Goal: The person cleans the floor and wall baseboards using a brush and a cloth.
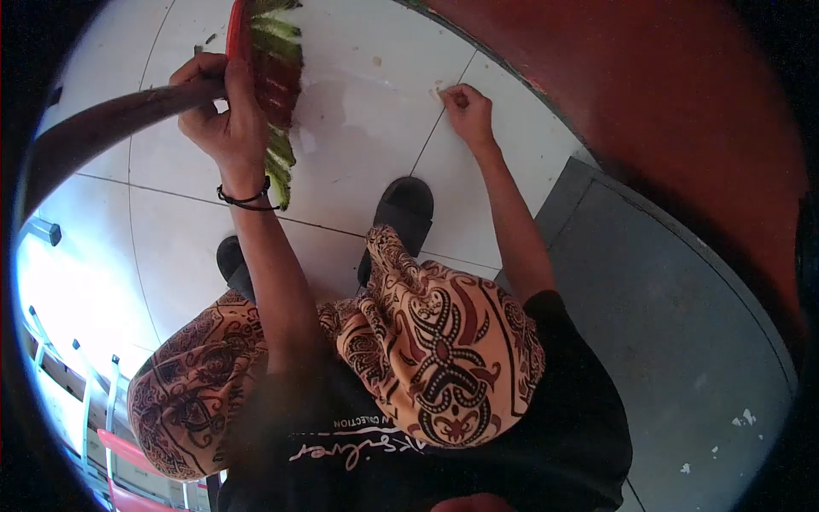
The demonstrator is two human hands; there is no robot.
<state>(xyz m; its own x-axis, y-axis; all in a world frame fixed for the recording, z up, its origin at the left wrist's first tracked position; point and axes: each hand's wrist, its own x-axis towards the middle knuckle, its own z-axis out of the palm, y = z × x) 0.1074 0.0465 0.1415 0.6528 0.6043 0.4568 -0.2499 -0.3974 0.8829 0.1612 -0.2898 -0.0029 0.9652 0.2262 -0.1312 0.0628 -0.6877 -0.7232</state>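
My left hand (pixel 220 107), with a dark bracelet on its wrist, is wrapped round the broom (pixel 278 77) where its head meets the handle. Green and dark red bristles fan out beside the hand, along a red top part, and the long dark handle (pixel 111 115) runs off to the left. On the right, my right hand (pixel 466 107) is low over the white floor tiles (pixel 358 111), fingers curled into a pinch. What it holds, if anything, is too small to name. A few specks lie by its fingertips.
Dark sandals (pixel 406 205) and my knees under patterned cloth (pixel 444 350) are below the hands. A grey slab (pixel 657 324) lies at the right, with a dark red surface (pixel 665 111) beyond it. Metal-legged furniture with red parts (pixel 128 452) stands at the lower left.
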